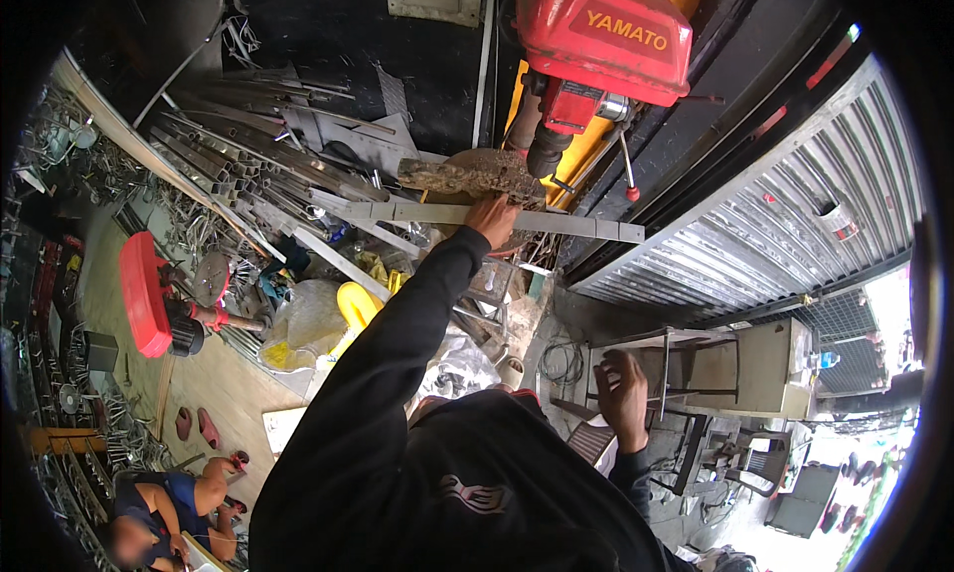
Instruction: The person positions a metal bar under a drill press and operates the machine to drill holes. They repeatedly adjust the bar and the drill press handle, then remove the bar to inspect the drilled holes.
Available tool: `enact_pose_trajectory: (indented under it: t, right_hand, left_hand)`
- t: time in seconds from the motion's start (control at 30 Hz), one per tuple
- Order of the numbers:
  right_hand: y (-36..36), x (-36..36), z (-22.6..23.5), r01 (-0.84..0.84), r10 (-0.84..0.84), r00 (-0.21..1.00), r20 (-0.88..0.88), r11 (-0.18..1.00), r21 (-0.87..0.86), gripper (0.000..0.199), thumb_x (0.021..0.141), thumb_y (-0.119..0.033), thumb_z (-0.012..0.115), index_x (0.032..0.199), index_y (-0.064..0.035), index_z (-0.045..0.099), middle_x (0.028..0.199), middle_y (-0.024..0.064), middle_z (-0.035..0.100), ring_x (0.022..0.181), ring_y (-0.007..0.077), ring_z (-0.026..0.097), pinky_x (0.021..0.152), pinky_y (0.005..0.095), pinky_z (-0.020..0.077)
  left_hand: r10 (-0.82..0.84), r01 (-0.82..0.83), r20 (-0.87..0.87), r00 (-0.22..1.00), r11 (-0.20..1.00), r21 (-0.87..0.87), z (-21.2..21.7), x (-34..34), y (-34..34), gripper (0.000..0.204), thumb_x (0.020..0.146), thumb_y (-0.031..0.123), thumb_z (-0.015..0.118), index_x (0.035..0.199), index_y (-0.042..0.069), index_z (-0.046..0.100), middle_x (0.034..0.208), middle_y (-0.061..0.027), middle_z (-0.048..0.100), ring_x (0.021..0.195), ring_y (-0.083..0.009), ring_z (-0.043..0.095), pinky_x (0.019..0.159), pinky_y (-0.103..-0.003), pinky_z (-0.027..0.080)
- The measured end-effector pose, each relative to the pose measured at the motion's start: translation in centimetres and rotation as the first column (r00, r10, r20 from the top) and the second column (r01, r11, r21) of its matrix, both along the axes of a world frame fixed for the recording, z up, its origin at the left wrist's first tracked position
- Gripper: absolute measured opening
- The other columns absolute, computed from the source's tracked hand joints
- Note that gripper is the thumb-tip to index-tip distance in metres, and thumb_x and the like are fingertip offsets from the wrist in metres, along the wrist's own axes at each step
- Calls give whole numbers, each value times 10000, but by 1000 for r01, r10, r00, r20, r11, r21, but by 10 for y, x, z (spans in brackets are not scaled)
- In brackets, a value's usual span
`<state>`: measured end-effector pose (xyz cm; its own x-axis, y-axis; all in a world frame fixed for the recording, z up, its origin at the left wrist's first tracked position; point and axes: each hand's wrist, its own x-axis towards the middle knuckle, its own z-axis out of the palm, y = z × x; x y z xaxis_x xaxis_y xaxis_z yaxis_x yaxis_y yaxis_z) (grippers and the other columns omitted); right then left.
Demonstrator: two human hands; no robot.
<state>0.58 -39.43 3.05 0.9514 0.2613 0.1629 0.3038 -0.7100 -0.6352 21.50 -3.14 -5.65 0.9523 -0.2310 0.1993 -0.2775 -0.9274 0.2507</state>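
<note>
1. Left hand (492, 219) stretched far forward from a black sleeve, fingers closed down over the near edge of a long grey metal bar (497, 217).
2. Metal bar lying crosswise, left to right, just below the rusty round guard (475, 174) of a red cut-off saw (601, 35) (motor housing at the far top, orange frame behind it).
3. Right hand (623, 393) held low on the near right, fingers spread apart and curled slightly, holding nothing, over a metal stand (696, 348) beside a beige cabinet (770, 368).
4. Heap of angle and channel steel lengths (248, 150) piled far left of the saw.
5. Red-covered machine (149, 294) on the left, a yellow object (358, 304) and a pale sack (308, 324) between it and the sleeve.
6. Corrugated shutter (785, 214) running along the right.
7. Another person (164, 517) crouched at the near left on the floor.
</note>
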Motion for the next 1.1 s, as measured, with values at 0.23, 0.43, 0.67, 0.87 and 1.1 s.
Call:
enact_pose_trajectory:
  t: [0.23, 0.43, 0.67, 0.87, 1.1]
  right_hand:
    - [6, -7, -20, -9, 13, 998, -69, 998, 69, 255, 896, -103, 745, 1109, -15, 638, 985, 172, 699, 853, 349, 706, 748, 434, 554]
    - [3, -3, -23, -1, 10, 992, -123, 997, 73, 260, 905, -124, 734, 1125, -18, 643, 1009, 177, 703, 916, 381, 692, 789, 451, 544]
    - [18, -8, -33, -74, 76, 990, -120, 997, 15, 277, 897, -112, 745, 1134, -13, 643, 1007, 181, 701, 906, 395, 696, 786, 457, 550]
    - [20, -16, -25, -94, 73, 982, -173, 989, -113, 273, 919, -112, 744, 1158, -32, 639, 1036, 146, 713, 840, 278, 744, 677, 370, 579]
    - [28, -25, -27, -55, -22, 950, -310, 970, -236, 210, 935, -140, 722, 1106, -37, 655, 999, 121, 732, 861, 269, 740, 678, 386, 573]
  left_hand:
    - [37, -38, -6, 999, 996, -79, 22, 1, 9, 380, 824, 147, 807, 1197, 115, 745, 1100, -151, 662, 1086, -366, 661, 900, -479, 554]
    - [243, -251, 254, 936, 968, -2, 25, -22, 78, 446, 976, 271, 686, 1414, 204, 635, 1382, -166, 617, 1334, -390, 544, 1150, -534, 415]
    - [228, -263, 212, 950, 951, 159, 0, 44, 100, 507, 1048, 388, 532, 1513, 185, 533, 1438, -162, 587, 1399, -364, 486, 1195, -605, 325]
    - [232, -236, 174, 957, 972, 5, 9, 77, 109, 432, 959, 347, 644, 1319, 109, 643, 1270, -155, 666, 1218, -339, 609, 1081, -566, 442]
    - [432, -115, 485, 760, 825, -553, 55, 20, 125, 196, 885, 141, 714, 1065, 68, 686, 972, -157, 693, 922, -366, 666, 827, -451, 536]
